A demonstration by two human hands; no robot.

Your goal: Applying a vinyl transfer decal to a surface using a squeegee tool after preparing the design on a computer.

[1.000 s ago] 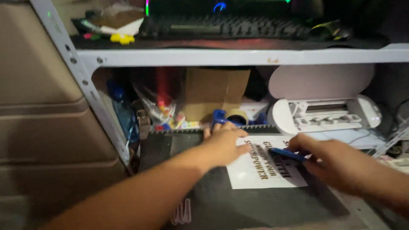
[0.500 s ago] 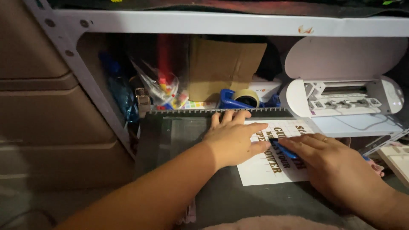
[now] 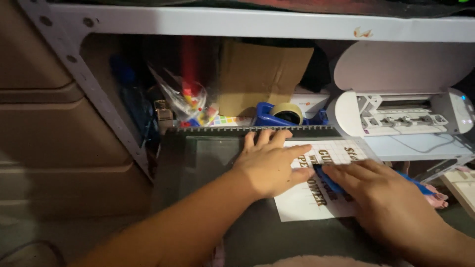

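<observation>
White sheet [image 3: 316, 195] with brown lettering lies on dark cutting mat [image 3: 208, 163], toward mat's right edge. Left hand [image 3: 269, 165] flat on sheet's left part, fingers spread, holding nothing. Right hand [image 3: 378, 193] closed around blue scraper [image 3: 329, 180], blade on sheet just right of left fingertips. White cutting machine [image 3: 396, 113] beyond right corner; tape roll [image 3: 287, 112], brown cardboard [image 3: 260, 79] behind mat.
</observation>
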